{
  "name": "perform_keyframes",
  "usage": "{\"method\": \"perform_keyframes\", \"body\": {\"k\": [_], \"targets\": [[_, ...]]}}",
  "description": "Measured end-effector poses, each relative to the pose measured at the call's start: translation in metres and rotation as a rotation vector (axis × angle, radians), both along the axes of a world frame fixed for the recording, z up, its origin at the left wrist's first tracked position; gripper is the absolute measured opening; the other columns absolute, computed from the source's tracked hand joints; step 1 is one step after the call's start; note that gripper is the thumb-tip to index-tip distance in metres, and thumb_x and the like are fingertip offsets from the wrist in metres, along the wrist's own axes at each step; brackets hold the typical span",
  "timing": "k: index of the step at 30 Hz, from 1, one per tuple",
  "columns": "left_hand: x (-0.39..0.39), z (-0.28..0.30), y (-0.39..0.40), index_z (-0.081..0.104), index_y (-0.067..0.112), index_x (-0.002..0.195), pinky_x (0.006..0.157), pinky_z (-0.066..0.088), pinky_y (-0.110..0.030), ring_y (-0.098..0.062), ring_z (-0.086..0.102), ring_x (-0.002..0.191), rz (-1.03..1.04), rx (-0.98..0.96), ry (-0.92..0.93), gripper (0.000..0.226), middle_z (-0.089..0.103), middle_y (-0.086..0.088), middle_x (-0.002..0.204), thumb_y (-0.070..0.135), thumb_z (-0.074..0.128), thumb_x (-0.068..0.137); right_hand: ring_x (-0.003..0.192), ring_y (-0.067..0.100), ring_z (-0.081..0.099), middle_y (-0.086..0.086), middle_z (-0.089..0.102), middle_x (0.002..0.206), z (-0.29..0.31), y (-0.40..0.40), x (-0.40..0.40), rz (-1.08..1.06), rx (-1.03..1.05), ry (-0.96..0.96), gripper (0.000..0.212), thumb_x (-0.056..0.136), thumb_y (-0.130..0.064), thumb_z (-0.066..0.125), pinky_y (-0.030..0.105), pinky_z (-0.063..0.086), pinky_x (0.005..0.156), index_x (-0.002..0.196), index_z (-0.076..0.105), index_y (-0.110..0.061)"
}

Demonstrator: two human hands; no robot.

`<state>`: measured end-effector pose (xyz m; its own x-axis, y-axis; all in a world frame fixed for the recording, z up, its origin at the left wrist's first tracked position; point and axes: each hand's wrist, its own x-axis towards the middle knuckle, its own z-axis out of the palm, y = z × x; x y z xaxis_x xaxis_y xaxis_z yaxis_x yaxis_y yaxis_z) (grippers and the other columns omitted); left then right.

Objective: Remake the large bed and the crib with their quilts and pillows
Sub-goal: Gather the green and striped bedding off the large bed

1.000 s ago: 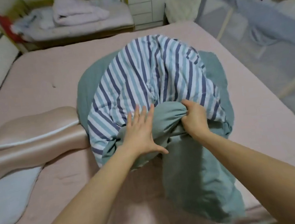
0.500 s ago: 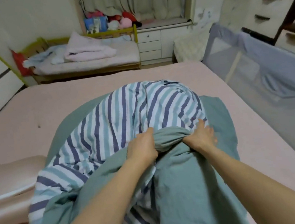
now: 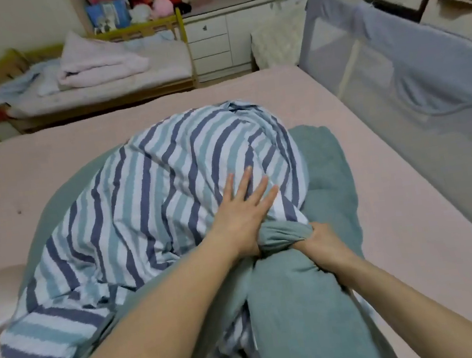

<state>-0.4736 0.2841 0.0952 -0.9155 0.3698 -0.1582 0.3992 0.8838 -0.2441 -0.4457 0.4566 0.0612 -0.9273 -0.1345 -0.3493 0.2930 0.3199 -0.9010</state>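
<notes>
Quilt (image 3: 155, 206) on bed: left hand (image 3: 242, 207) flat atop, right hand (image 3: 322, 241) grips fold.

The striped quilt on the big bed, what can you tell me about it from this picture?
The striped quilt is soft, padded cloth, white with navy and pale blue stripes on one face and plain grey-green on the other. It lies bunched in a rumpled heap in the middle of the large bed, not spread out. The left hand presses flat on the striped side, while the right hand grips a twisted bunch of the green side.
</notes>
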Motion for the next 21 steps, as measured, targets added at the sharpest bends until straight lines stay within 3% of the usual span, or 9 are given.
{"method": "perform_keyframes", "body": {"k": [2, 4, 7, 10, 13, 15, 17, 19, 21], "targets": [[-0.016, -0.017, 0.040, 0.042, 0.022, 0.134, 0.109, -0.018, -0.064, -0.032, 0.012, 0.145, 0.014, 0.029, -0.117, 0.056, 0.044, -0.003, 0.142, 0.030, 0.058, 0.081, 0.065, 0.009, 0.061, -0.003, 0.069, 0.074, -0.018, 0.033, -0.007, -0.158, 0.050, -0.067, 0.012, 0.075, -0.007, 0.073, 0.015, 0.048, 0.058, 0.085, 0.071, -0.013], [-0.023, -0.040, 0.072, 0.060, 0.022, 0.104, 0.110, -0.016, -0.063, -0.024, 0.045, 0.124, 0.064, 0.061, -0.128, 0.023, 0.063, 0.001, 0.102, 0.016, 0.048, 0.086, 0.087, 0.023, 0.063, 0.006, 0.068, 0.091, -0.052, 0.054, -0.018, -0.292, 0.219, -0.179, 0.041, 0.064, -0.027, 0.082, 0.028, 0.049, 0.077, 0.099, 0.067, -0.011], [-0.024, -0.078, 0.092, 0.065, 0.019, 0.100, 0.114, -0.013, -0.055, -0.021, 0.054, 0.107, 0.070, 0.019, -0.114, 0.030, 0.062, -0.001, 0.097, 0.008, 0.040, 0.089, 0.131, 0.031, 0.039, 0.012, 0.043, 0.140, -0.105, 0.063, -0.028, -0.372, 0.396, -0.396, 0.109, 0.042, -0.054, 0.070, 0.040, 0.032, 0.109, 0.140, 0.036, -0.019], [-0.024, -0.116, 0.098, 0.066, 0.018, 0.097, 0.115, -0.013, -0.049, -0.019, 0.054, 0.101, 0.009, 0.006, -0.080, 0.033, 0.061, -0.002, 0.093, 0.005, 0.038, 0.087, 0.139, 0.030, 0.019, 0.015, 0.019, 0.152, -0.153, 0.061, -0.030, -0.465, 0.489, -0.509, 0.105, 0.064, -0.054, 0.067, 0.043, 0.010, 0.117, 0.149, 0.009, -0.033], [-0.024, -0.147, 0.107, 0.061, 0.012, 0.105, 0.118, -0.009, -0.047, -0.022, 0.058, 0.094, -0.010, -0.034, -0.086, 0.034, 0.063, -0.003, 0.089, 0.000, 0.035, 0.087, 0.136, 0.031, 0.029, 0.018, 0.027, 0.148, -0.189, 0.065, -0.033, -0.459, 0.384, -0.524, 0.096, 0.083, -0.041, 0.062, 0.042, 0.015, 0.116, 0.152, -0.003, -0.023], [-0.021, -0.163, 0.112, 0.043, 0.003, 0.125, 0.120, 0.003, -0.043, -0.027, 0.059, 0.091, -0.001, -0.018, -0.060, 0.044, 0.065, -0.006, 0.090, -0.005, 0.033, 0.083, 0.136, 0.035, 0.032, 0.020, 0.026, 0.150, -0.207, 0.073, -0.038, -0.416, 0.222, -0.467, 0.100, 0.082, -0.030, 0.070, 0.044, 0.023, 0.114, 0.151, -0.001, -0.013], [-0.017, -0.171, 0.112, 0.027, 0.001, 0.137, 0.118, 0.014, -0.036, -0.028, 0.058, 0.088, 0.021, 0.044, -0.011, 0.059, 0.064, -0.005, 0.088, -0.006, 0.036, 0.079, 0.130, 0.033, 0.041, 0.020, 0.034, 0.146, -0.212, 0.078, -0.039, -0.392, 0.077, -0.429, 0.103, 0.068, -0.024, 0.077, 0.039, 0.034, 0.105, 0.148, 0.015, -0.004], [-0.015, -0.171, 0.108, 0.022, 0.005, 0.143, 0.115, 0.021, -0.032, -0.026, 0.057, 0.086, 0.036, 0.119, 0.013, 0.067, 0.063, -0.002, 0.084, -0.004, 0.039, 0.078, 0.111, 0.027, 0.055, 0.018, 0.053, 0.129, -0.208, 0.077, -0.037, -0.345, 0.096, -0.353, 0.089, 0.052, -0.028, 0.070, 0.032, 0.042, 0.088, 0.132, 0.044, 0.001], [-0.005, -0.165, 0.100, 0.015, 0.006, 0.147, 0.116, 0.020, -0.032, -0.025, 0.056, 0.092, 0.051, 0.167, -0.001, 0.074, 0.062, -0.002, 0.089, -0.002, 0.042, 0.079, 0.098, 0.024, 0.060, 0.012, 0.064, 0.112, -0.200, 0.069, -0.030, -0.292, 0.147, -0.264, 0.070, 0.054, -0.030, 0.069, 0.030, 0.046, 0.080, 0.117, 0.058, -0.001]]}}
